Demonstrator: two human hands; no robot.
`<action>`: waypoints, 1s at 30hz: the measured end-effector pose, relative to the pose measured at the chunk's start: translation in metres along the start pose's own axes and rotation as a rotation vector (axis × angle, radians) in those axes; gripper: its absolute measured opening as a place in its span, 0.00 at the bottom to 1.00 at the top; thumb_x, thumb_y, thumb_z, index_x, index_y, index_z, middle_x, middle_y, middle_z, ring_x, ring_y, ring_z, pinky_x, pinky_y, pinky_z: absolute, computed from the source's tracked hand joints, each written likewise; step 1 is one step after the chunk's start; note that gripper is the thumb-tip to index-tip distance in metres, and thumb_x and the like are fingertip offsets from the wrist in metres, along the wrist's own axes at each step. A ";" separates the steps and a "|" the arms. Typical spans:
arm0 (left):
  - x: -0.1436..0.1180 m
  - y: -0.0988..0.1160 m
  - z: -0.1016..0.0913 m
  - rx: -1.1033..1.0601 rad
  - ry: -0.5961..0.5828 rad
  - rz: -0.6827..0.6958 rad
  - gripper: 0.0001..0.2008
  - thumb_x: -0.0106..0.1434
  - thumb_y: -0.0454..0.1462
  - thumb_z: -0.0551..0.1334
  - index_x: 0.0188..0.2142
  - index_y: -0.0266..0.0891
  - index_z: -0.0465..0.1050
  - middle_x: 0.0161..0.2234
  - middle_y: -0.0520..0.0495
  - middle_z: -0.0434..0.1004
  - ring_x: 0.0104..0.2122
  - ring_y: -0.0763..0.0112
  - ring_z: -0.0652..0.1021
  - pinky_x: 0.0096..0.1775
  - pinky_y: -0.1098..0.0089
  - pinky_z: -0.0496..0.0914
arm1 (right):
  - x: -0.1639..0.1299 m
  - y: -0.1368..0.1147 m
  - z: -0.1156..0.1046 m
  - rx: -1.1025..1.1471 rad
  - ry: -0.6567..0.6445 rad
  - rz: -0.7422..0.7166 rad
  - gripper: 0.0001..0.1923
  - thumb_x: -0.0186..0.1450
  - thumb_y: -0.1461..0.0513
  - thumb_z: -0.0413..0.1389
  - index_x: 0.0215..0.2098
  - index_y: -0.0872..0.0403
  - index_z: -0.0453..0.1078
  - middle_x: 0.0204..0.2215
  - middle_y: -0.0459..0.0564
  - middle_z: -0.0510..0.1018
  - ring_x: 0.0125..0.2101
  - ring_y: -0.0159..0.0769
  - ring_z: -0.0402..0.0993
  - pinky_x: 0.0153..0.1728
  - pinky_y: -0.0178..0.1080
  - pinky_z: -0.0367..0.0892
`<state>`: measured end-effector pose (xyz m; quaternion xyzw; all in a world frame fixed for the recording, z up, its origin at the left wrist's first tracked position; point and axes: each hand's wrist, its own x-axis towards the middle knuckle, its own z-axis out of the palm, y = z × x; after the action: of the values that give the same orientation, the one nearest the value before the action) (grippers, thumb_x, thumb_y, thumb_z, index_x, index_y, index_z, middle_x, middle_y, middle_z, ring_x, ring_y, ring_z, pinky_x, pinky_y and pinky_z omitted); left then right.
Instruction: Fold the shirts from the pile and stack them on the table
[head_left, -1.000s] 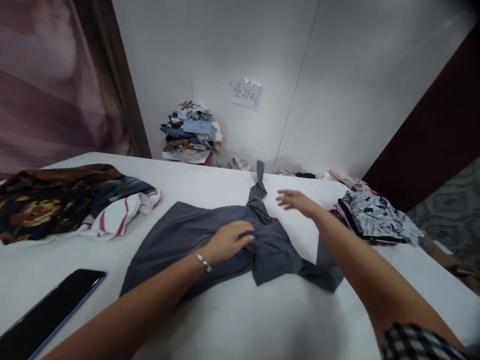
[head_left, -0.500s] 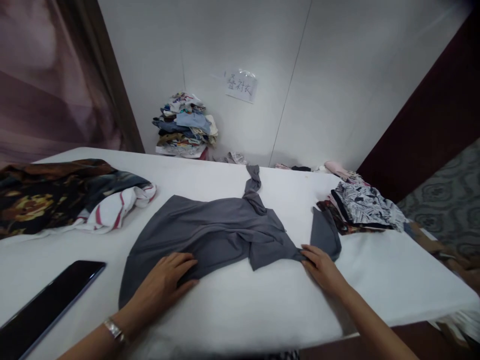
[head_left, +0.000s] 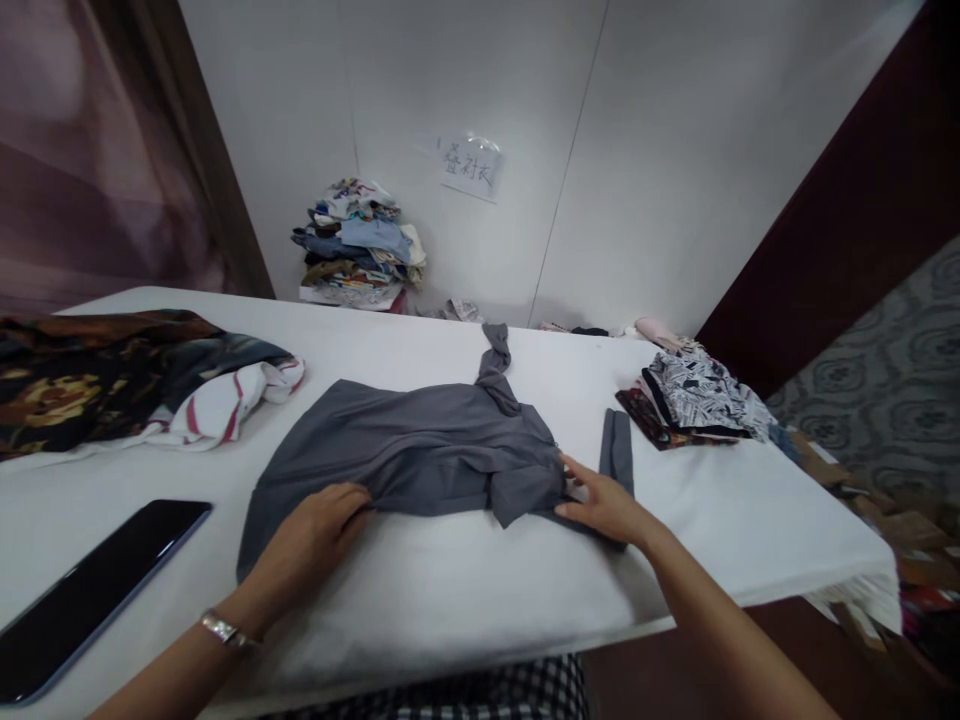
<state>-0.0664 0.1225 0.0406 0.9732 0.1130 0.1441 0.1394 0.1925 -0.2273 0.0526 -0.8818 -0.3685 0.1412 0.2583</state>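
Observation:
A dark grey shirt [head_left: 420, 430] lies spread sideways on the white table [head_left: 450, 610]. One sleeve [head_left: 495, 360] stretches toward the wall, twisted; the other sleeve [head_left: 617, 450] is bent beside my right hand. My left hand [head_left: 322, 525] is at the shirt's near edge toward the hem, its fingers curled on the cloth and partly hidden. At the shoulder end, my right hand [head_left: 604, 505] touches the fabric with thumb and forefinger apart.
A black phone [head_left: 97, 600] lies at near left, with crumpled printed clothes [head_left: 120, 380] beyond it. Folded garments [head_left: 697, 395] are stacked at the right. Behind the table's far edge rises a clothes pile [head_left: 360, 250], and a paper sign [head_left: 471, 168] hangs on the wall.
The shirt's near edge has shifted inward, away from me. My right hand has moved left along the shoulder, and the near sleeve now lies narrower and closer in. The view has turned slightly right.

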 end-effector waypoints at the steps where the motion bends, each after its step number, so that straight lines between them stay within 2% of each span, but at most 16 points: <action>1: -0.002 0.000 0.004 0.020 -0.011 0.001 0.16 0.62 0.47 0.55 0.43 0.42 0.73 0.45 0.45 0.77 0.46 0.59 0.76 0.48 0.60 0.69 | 0.004 -0.006 0.009 -0.046 -0.001 -0.042 0.36 0.56 0.55 0.59 0.63 0.50 0.59 0.54 0.56 0.71 0.50 0.46 0.68 0.47 0.43 0.64; 4: -0.007 0.001 0.005 0.109 -0.072 -0.015 0.16 0.60 0.42 0.57 0.46 0.41 0.73 0.49 0.43 0.76 0.50 0.57 0.74 0.49 0.58 0.68 | 0.016 -0.012 0.016 -0.161 0.019 -0.093 0.19 0.59 0.62 0.53 0.48 0.53 0.73 0.46 0.57 0.76 0.47 0.45 0.70 0.48 0.43 0.64; 7: -0.012 0.004 -0.006 0.178 -0.135 -0.036 0.16 0.56 0.29 0.53 0.40 0.40 0.75 0.45 0.43 0.77 0.47 0.59 0.75 0.47 0.60 0.68 | 0.022 -0.001 -0.004 -0.061 0.127 -0.078 0.15 0.60 0.66 0.49 0.40 0.53 0.75 0.40 0.52 0.79 0.42 0.40 0.73 0.46 0.40 0.65; 9: -0.017 0.006 -0.014 0.205 -0.146 -0.066 0.17 0.52 0.26 0.51 0.35 0.39 0.75 0.41 0.43 0.78 0.43 0.59 0.77 0.45 0.60 0.69 | 0.017 0.011 -0.020 -0.014 0.233 -0.053 0.15 0.59 0.65 0.49 0.40 0.52 0.76 0.40 0.50 0.79 0.42 0.41 0.74 0.47 0.40 0.66; 11: -0.025 0.007 -0.017 0.197 -0.155 -0.070 0.17 0.50 0.24 0.50 0.33 0.39 0.74 0.38 0.43 0.78 0.41 0.60 0.77 0.45 0.60 0.69 | 0.007 0.024 -0.026 0.017 0.205 -0.031 0.15 0.57 0.64 0.51 0.39 0.51 0.76 0.39 0.49 0.80 0.42 0.42 0.74 0.47 0.41 0.67; 14: -0.039 0.006 -0.015 0.141 -0.181 -0.061 0.19 0.48 0.23 0.49 0.31 0.40 0.74 0.37 0.45 0.78 0.40 0.62 0.77 0.45 0.61 0.69 | -0.009 0.042 -0.018 0.151 0.092 0.010 0.22 0.52 0.66 0.51 0.43 0.51 0.76 0.41 0.48 0.80 0.44 0.42 0.75 0.48 0.42 0.68; 16: -0.046 0.002 -0.014 0.064 -0.197 -0.067 0.19 0.47 0.24 0.51 0.31 0.41 0.75 0.40 0.46 0.78 0.43 0.62 0.76 0.47 0.62 0.69 | -0.015 0.052 -0.010 0.265 0.140 0.053 0.26 0.52 0.66 0.51 0.49 0.52 0.73 0.44 0.50 0.79 0.45 0.41 0.75 0.49 0.42 0.68; 19: -0.044 -0.006 -0.021 -0.130 -0.243 -0.127 0.17 0.51 0.33 0.57 0.40 0.46 0.76 0.46 0.49 0.77 0.45 0.62 0.76 0.48 0.64 0.70 | -0.006 0.058 -0.006 0.326 0.279 0.107 0.22 0.55 0.62 0.52 0.48 0.54 0.73 0.44 0.52 0.80 0.43 0.40 0.76 0.48 0.43 0.70; 22: -0.023 -0.017 -0.034 -0.241 -0.282 -0.248 0.21 0.56 0.50 0.57 0.46 0.47 0.74 0.48 0.48 0.77 0.40 0.60 0.78 0.42 0.64 0.72 | 0.021 0.046 -0.008 0.262 0.336 0.099 0.17 0.58 0.60 0.54 0.44 0.53 0.76 0.44 0.53 0.79 0.44 0.42 0.76 0.50 0.44 0.69; 24: 0.001 -0.026 -0.038 -0.195 -0.228 -0.296 0.27 0.56 0.57 0.54 0.46 0.44 0.74 0.46 0.45 0.77 0.37 0.58 0.78 0.40 0.62 0.73 | 0.049 0.031 -0.008 0.165 0.309 0.082 0.17 0.60 0.60 0.54 0.45 0.53 0.76 0.46 0.52 0.79 0.46 0.41 0.75 0.51 0.44 0.67; 27: 0.042 -0.043 -0.032 -0.049 -0.091 -0.302 0.28 0.57 0.57 0.51 0.44 0.40 0.74 0.46 0.41 0.77 0.43 0.55 0.77 0.46 0.60 0.70 | 0.098 0.008 -0.005 0.001 0.251 0.085 0.17 0.63 0.61 0.52 0.49 0.53 0.74 0.48 0.51 0.77 0.49 0.39 0.73 0.53 0.41 0.65; 30: 0.082 -0.061 -0.019 0.070 -0.057 -0.320 0.27 0.61 0.51 0.48 0.48 0.37 0.72 0.51 0.38 0.74 0.50 0.56 0.73 0.52 0.61 0.66 | 0.145 -0.009 0.001 -0.079 0.238 0.110 0.20 0.64 0.58 0.52 0.52 0.55 0.71 0.52 0.54 0.74 0.53 0.42 0.69 0.55 0.40 0.62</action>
<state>-0.0070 0.2052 0.0603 0.9508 0.2672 0.0882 0.1297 0.2874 -0.1169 0.0484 -0.9206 -0.2916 0.0349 0.2573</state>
